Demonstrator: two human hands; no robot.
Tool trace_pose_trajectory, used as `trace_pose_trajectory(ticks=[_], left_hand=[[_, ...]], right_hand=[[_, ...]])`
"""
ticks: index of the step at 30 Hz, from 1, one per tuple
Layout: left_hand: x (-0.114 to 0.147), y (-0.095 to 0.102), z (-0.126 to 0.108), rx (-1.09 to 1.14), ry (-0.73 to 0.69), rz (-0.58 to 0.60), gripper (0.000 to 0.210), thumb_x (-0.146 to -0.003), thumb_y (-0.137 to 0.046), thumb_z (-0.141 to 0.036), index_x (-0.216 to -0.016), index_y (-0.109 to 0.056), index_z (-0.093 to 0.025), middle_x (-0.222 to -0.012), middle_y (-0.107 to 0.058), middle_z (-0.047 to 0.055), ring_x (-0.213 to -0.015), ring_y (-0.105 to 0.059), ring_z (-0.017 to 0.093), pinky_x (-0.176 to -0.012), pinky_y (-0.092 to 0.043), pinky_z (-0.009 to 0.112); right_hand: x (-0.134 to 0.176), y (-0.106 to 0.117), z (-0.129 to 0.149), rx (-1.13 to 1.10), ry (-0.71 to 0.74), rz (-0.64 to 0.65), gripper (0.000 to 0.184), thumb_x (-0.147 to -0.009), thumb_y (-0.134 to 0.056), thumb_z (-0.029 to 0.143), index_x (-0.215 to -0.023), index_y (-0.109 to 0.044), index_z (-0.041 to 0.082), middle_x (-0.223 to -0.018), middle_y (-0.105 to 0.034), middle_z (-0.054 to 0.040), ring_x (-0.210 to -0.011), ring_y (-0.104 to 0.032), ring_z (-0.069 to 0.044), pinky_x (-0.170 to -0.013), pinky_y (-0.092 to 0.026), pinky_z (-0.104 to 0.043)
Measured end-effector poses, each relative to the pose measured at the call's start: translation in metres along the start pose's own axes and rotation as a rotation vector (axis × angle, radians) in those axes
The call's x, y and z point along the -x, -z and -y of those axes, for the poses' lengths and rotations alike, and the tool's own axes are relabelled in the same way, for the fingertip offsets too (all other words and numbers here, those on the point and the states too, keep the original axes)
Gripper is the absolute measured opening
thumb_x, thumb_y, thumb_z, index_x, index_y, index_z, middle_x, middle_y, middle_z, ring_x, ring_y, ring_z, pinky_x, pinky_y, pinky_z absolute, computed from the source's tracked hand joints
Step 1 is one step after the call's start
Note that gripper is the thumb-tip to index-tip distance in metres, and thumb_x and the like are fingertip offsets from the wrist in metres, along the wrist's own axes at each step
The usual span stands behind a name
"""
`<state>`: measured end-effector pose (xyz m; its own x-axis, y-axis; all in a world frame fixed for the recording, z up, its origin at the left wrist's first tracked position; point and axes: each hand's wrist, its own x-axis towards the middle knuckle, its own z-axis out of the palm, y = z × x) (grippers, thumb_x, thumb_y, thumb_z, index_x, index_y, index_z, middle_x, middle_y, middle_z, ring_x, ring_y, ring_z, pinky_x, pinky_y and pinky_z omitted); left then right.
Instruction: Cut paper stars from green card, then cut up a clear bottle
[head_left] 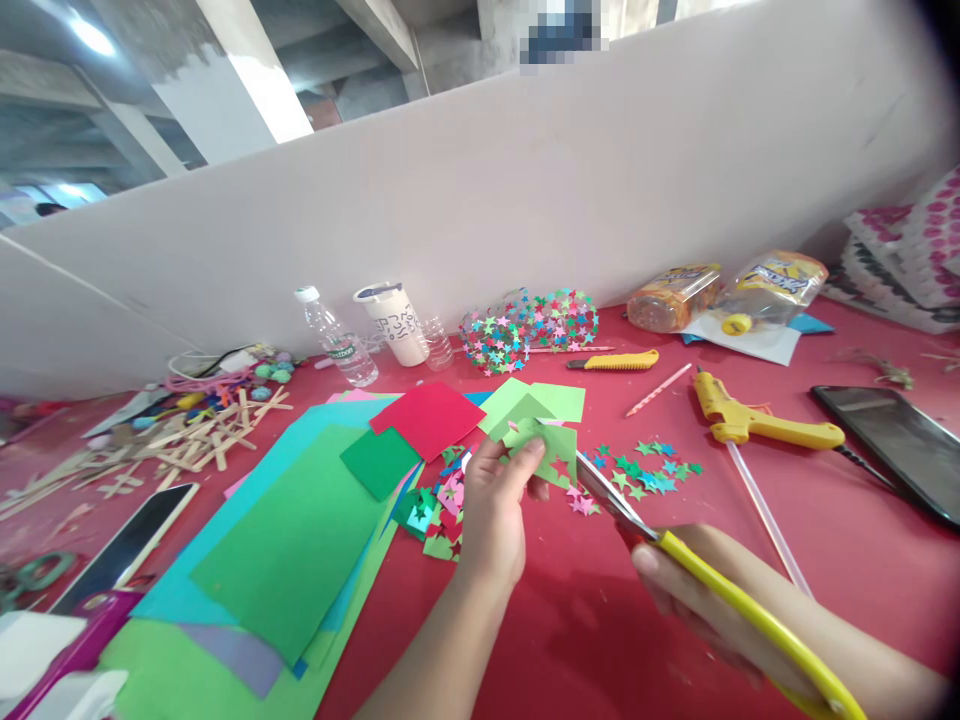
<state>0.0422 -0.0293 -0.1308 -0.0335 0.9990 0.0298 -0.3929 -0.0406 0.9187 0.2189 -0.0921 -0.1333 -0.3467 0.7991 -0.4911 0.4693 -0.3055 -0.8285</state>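
Note:
In the head view my left hand (495,505) pinches a light green piece of paper (538,455) with star-shaped holes cut in it. My right hand (705,585) grips a pair of scissors (709,565) with yellow handles, its blades at the right edge of the paper. Small paper stars (656,470) in green, blue and pink lie on the red table to the right of the paper. Left of my left wrist is a pile of punched paper scraps (442,530). Green, blue and red paper sheets (292,540) are stacked further left.
A yellow glue gun (772,425) and a black phone (892,450) lie at right. Behind stand a star-covered bottle (499,340), a water bottle (341,345) and a cup (394,325), near a yellow cutter knife (619,361). Wooden sticks (210,435) lie at left.

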Motion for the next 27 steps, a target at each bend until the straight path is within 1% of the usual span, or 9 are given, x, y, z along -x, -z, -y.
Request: trace_pose_trajectory(ticks=[5, 9, 13, 15, 19, 21, 22, 24, 27], left_hand=[[-0.002, 0.002, -0.002, 0.022, 0.024, -0.053, 0.008, -0.072, -0.072, -0.022, -0.077, -0.067, -0.017, -0.066, -0.064, -0.002, -0.049, -0.049, 0.005, -0.045, -0.038, 0.016], [-0.008, 0.006, -0.006, 0.106, 0.047, -0.05, 0.01, -0.071, -0.071, -0.017, -0.08, -0.066, -0.016, -0.069, -0.063, -0.003, -0.054, -0.051, 0.004, -0.05, -0.04, 0.015], [-0.012, 0.008, -0.005, 0.23, 0.087, -0.126, 0.012, -0.068, -0.074, -0.015, -0.075, -0.065, -0.016, -0.076, -0.064, -0.002, -0.06, -0.055, 0.005, -0.054, -0.042, 0.015], [-0.011, 0.007, -0.002, 0.286, 0.115, -0.114, 0.011, -0.069, -0.074, -0.014, -0.076, -0.065, -0.016, -0.08, -0.066, -0.001, -0.068, -0.058, 0.007, -0.059, -0.044, 0.017], [-0.007, 0.002, 0.005, 0.343, 0.197, -0.013, 0.006, -0.074, -0.07, -0.015, -0.073, -0.065, -0.018, -0.085, -0.068, 0.001, -0.084, -0.062, 0.011, -0.076, -0.048, 0.025], [-0.006, 0.001, 0.004, 0.343, 0.182, 0.012, 0.005, -0.075, -0.069, -0.015, -0.075, -0.065, -0.019, -0.087, -0.069, 0.001, -0.087, -0.063, 0.011, -0.08, -0.048, 0.026], [-0.007, 0.001, 0.003, 0.337, 0.165, 0.012, 0.005, -0.075, -0.069, -0.015, -0.076, -0.065, -0.019, -0.086, -0.069, 0.0, -0.086, -0.063, 0.011, -0.079, -0.049, 0.025], [-0.009, 0.003, -0.002, 0.311, 0.142, -0.014, 0.007, -0.074, -0.069, -0.014, -0.078, -0.066, -0.018, -0.082, -0.069, 0.0, -0.077, -0.064, 0.01, -0.07, -0.05, 0.021], [-0.011, 0.008, -0.008, 0.19, 0.101, -0.016, 0.008, -0.073, -0.068, -0.016, -0.081, -0.065, -0.017, -0.071, -0.066, -0.002, -0.054, -0.061, 0.008, -0.05, -0.047, 0.018]], right_hand=[[-0.001, 0.001, 0.002, 0.018, -0.024, -0.016, 0.074, -0.061, -0.024, 0.095, -0.063, -0.035, 0.022, -0.046, -0.03, 0.0089, -0.035, -0.03, -0.005, -0.032, -0.026, -0.017], [-0.001, 0.006, 0.003, 0.02, 0.012, -0.026, 0.071, -0.065, -0.026, 0.092, -0.063, -0.033, 0.022, -0.051, -0.032, 0.0082, -0.036, -0.032, -0.005, -0.033, -0.029, -0.017], [-0.003, 0.007, 0.0, 0.023, 0.033, -0.022, 0.067, -0.07, -0.03, 0.088, -0.063, -0.033, 0.022, -0.05, -0.033, 0.0084, -0.036, -0.034, -0.005, -0.034, -0.028, -0.017], [-0.006, 0.005, -0.002, 0.013, 0.032, -0.029, 0.066, -0.071, -0.031, 0.088, -0.062, -0.033, 0.022, -0.047, -0.031, 0.0088, -0.035, -0.033, -0.005, -0.034, -0.026, -0.017], [-0.009, 0.0, -0.006, -0.017, 0.016, -0.06, 0.065, -0.071, -0.032, 0.087, -0.062, -0.033, 0.023, -0.044, -0.031, 0.0093, -0.034, -0.031, -0.005, -0.034, -0.025, -0.018], [-0.009, -0.001, -0.006, 0.0, 0.015, -0.069, 0.063, -0.074, -0.034, 0.084, -0.063, -0.034, 0.023, -0.043, -0.031, 0.0093, -0.034, -0.032, -0.006, -0.035, -0.025, -0.018], [-0.009, -0.001, -0.005, 0.015, 0.012, -0.07, 0.061, -0.076, -0.035, 0.082, -0.063, -0.034, 0.023, -0.043, -0.032, 0.0093, -0.034, -0.033, -0.006, -0.035, -0.024, -0.018], [-0.01, 0.0, -0.005, 0.035, 0.0, -0.069, 0.058, -0.079, -0.038, 0.078, -0.062, -0.034, 0.022, -0.043, -0.033, 0.009, -0.034, -0.035, -0.006, -0.035, -0.024, -0.018], [-0.01, 0.002, -0.003, 0.051, -0.013, -0.045, 0.057, -0.079, -0.04, 0.076, -0.062, -0.034, 0.022, -0.046, -0.033, 0.0086, -0.035, -0.036, -0.006, -0.035, -0.024, -0.019]])
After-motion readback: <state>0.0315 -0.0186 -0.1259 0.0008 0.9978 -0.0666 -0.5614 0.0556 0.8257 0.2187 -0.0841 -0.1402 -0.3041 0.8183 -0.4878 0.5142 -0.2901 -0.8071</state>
